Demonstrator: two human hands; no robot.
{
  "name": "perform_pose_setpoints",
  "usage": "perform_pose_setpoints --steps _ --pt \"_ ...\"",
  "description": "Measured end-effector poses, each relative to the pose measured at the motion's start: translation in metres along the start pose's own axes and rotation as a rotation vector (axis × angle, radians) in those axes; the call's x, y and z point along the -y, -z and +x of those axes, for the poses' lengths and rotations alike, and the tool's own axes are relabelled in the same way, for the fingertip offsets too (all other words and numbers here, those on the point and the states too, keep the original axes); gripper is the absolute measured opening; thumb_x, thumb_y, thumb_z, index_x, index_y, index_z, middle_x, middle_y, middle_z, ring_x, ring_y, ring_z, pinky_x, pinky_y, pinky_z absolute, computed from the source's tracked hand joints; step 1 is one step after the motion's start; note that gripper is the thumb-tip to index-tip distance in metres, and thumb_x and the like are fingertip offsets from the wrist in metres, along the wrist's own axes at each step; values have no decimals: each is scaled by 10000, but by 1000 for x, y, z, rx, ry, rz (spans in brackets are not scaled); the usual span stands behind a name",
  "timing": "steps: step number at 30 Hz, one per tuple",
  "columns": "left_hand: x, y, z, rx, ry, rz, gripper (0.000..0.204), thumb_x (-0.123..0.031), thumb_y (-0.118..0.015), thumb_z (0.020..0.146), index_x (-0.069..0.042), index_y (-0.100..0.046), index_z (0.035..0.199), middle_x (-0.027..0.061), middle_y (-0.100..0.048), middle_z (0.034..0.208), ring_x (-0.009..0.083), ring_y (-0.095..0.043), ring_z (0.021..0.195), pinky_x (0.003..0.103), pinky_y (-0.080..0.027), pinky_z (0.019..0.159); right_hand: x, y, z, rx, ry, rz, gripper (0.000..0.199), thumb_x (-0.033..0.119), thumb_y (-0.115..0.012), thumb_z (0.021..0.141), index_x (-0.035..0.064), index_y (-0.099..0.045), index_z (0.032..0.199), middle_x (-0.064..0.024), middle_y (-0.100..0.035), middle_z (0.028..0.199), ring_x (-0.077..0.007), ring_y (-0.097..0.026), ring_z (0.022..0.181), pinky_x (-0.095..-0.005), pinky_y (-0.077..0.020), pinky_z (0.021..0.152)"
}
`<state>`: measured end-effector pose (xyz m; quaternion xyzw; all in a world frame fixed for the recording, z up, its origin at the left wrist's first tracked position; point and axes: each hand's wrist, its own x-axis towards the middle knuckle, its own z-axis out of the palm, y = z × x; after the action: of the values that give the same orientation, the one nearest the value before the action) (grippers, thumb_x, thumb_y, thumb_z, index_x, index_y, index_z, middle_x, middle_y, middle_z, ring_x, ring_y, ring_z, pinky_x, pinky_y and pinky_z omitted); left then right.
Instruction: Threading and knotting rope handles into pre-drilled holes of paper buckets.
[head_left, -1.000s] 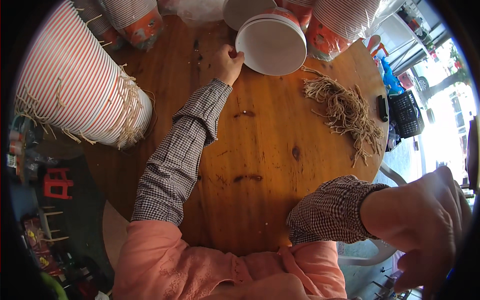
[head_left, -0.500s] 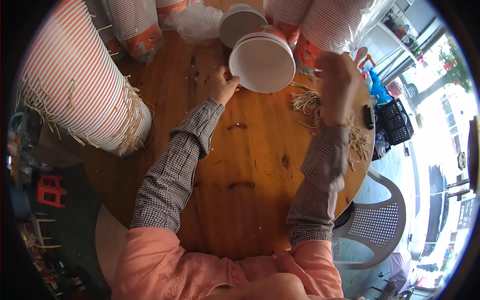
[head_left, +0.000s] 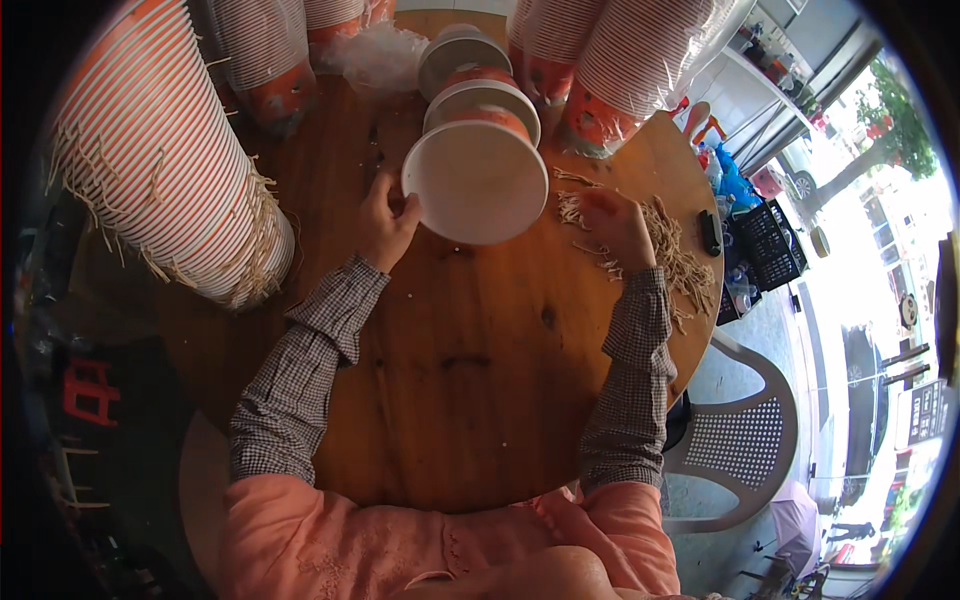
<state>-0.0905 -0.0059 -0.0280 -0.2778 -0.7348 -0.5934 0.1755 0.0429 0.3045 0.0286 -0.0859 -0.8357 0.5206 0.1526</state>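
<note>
My left hand (head_left: 388,222) pinches the rim of the nearest paper bowl (head_left: 475,185), which is tilted so that its white inside faces me. Directly behind it, two more orange-and-white paper bowls (head_left: 465,97) stand in a line. My right hand (head_left: 618,228) is at the near side of a loose heap of short tan strings (head_left: 680,255); its fingers are curled, and what they hold, if anything, is hidden. On the left leans a tall stack of nested paper bowls (head_left: 175,160), with tan strings hanging between the rims of its lower part.
Plastic-wrapped bowl stacks (head_left: 620,70) stand at the back of the round wooden table (head_left: 450,400), near crumpled clear plastic (head_left: 378,58). A small black object (head_left: 709,232) lies at the right edge. Beyond it are a black crate (head_left: 770,245) and a grey chair (head_left: 740,440).
The nearest bowl has come toward me and left with my left hand, away from the bowls behind it. My right hand has dropped from near the wrapped stacks to the string heap.
</note>
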Motion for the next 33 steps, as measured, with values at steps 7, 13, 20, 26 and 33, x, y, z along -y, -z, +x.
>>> perform_pose_setpoints --steps 7,13,20,26,33 --pt "2 43 -33 -25 68 -24 313 -94 -624 857 -9 -525 1141 40 -572 867 83 -556 676 237 -491 610 -45 -5 -43 -132 134 -679 121 94 -659 756 10 -663 843 -158 -626 832 -340 -595 877 -419 -482 767" --pt "-4 59 -59 240 295 -124 304 -271 -608 939 18 -549 1013 54 -618 820 67 -576 568 214 -479 484 -45 -23 -48 -152 76 -748 165 184 -607 857 24 -613 818 -157 -593 862 -344 -583 844 -428 -478 743" --pt "-47 56 -94 517 501 -391 445 -391 -538 963 20 -613 809 70 -641 705 103 -575 472 222 -443 421 21 -66 -90 533 41 -168 147 144 -587 898 8 -608 951 -102 -653 819 -162 -613 649 -291 -500 583" --pt "-88 37 -107 779 639 -462 622 -542 -367 981 -10 -615 776 55 -597 633 98 -549 491 215 -432 473 55 -91 -116 650 -57 107 83 66 -595 907 -2 -591 955 -38 -656 794 -59 -562 596 -207 -477 551" --pt "-93 27 -124 693 454 -385 486 -392 -443 1006 -10 -559 729 14 -533 572 83 -505 495 249 -417 473 53 -98 -118 659 -81 116 74 64 -601 902 6 -586 944 -27 -638 764 -53 -563 605 -207 -475 551"
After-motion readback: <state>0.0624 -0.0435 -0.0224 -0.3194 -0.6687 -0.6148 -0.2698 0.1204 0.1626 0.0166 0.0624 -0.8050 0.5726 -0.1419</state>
